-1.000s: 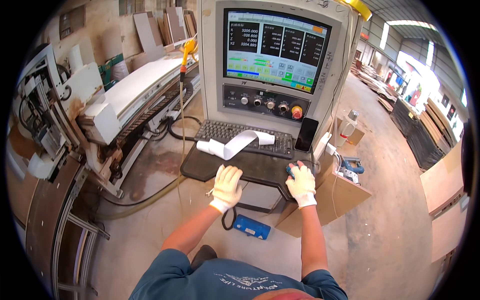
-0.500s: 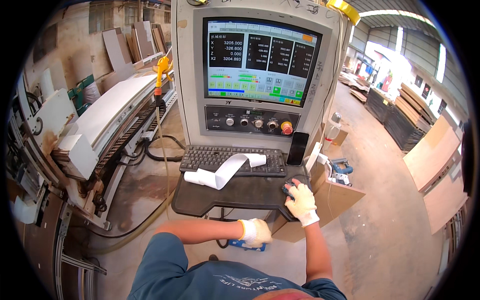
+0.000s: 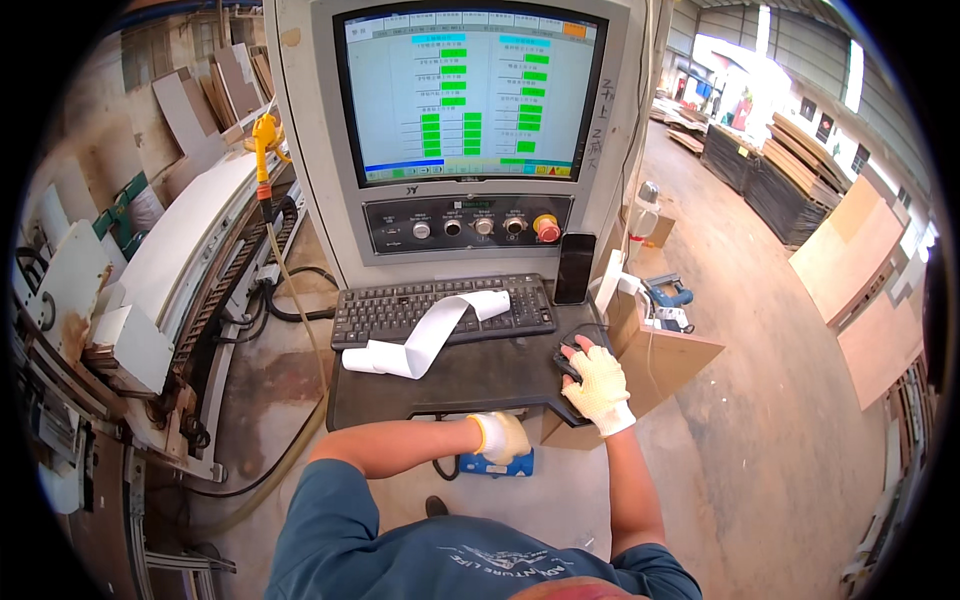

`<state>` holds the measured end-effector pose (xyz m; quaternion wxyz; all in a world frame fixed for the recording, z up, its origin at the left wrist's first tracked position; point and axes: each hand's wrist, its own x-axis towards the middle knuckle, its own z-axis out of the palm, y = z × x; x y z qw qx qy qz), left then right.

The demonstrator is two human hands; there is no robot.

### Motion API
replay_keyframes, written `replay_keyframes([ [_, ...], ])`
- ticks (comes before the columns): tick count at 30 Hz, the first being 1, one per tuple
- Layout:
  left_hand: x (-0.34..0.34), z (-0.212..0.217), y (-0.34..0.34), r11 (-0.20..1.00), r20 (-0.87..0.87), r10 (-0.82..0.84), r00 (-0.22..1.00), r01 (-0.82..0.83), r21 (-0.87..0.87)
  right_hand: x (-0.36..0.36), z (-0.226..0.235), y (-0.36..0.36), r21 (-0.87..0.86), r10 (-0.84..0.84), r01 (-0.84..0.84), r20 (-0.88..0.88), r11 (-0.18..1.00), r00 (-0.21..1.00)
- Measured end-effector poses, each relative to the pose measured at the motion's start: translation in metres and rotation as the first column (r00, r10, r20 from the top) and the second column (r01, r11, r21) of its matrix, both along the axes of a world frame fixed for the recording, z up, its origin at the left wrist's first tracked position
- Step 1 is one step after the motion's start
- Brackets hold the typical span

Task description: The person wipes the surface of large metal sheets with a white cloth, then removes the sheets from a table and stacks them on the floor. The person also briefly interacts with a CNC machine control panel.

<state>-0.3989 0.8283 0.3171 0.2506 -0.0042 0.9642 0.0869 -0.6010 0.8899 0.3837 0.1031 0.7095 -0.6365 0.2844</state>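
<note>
My right hand [image 3: 598, 385], in a cream knitted glove with bare fingertips, rests over a black computer mouse [image 3: 562, 362] at the right end of the dark shelf [image 3: 480, 378]. Its palm and fingers cover much of the mouse. My left hand [image 3: 502, 437], gloved the same way, is curled closed just below the shelf's front edge. Right under it is a blue box-shaped object [image 3: 492, 466]; whether the hand grips it is hidden. A black keyboard [image 3: 385, 312] lies on the shelf with a curling white paper strip [image 3: 425, 345] across it. The monitor [image 3: 470, 95] above shows rows of green boxes.
Below the monitor is a panel of knobs with a red stop button [image 3: 547, 229]. A black phone [image 3: 574, 268] leans upright beside the keyboard. A blue power tool [image 3: 668, 292] sits to the right. Long machinery [image 3: 190, 260] stands left; stacked boards [image 3: 815, 165] stand far right.
The screen has switched from dark number panels to a page with green boxes. My view has shifted slightly. Both hands keep nearly the same places, right on the mouse, left under the shelf edge.
</note>
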Motion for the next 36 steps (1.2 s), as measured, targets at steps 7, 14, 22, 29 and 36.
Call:
replay_keyframes([
  [7,-0.006,-0.005,-0.006,0.996,-0.016,0.060,0.998,-0.059,0.070,-0.003,-0.004,-0.001,-0.034,-0.018,0.018,-0.008,0.999,1.000],
  [14,-0.008,-0.004,-0.006,0.989,0.056,0.046,0.997,-0.054,0.137,-0.006,-0.008,0.002,-0.052,0.007,-0.007,0.012,0.999,1.000],
  [22,-0.007,0.008,-0.005,0.989,0.030,0.036,0.999,-0.040,0.141,-0.007,-0.002,0.000,-0.081,0.031,-0.028,0.037,0.996,0.999],
  [29,-0.002,0.020,-0.005,0.970,0.027,0.033,0.999,-0.038,0.239,-0.006,-0.012,-0.002,-0.031,-0.006,0.007,0.034,1.000,0.999],
  [36,-0.005,-0.002,-0.005,0.993,0.002,-0.034,0.999,0.033,0.113,0.001,-0.004,0.002,0.094,0.008,-0.008,-0.006,0.996,1.000],
])
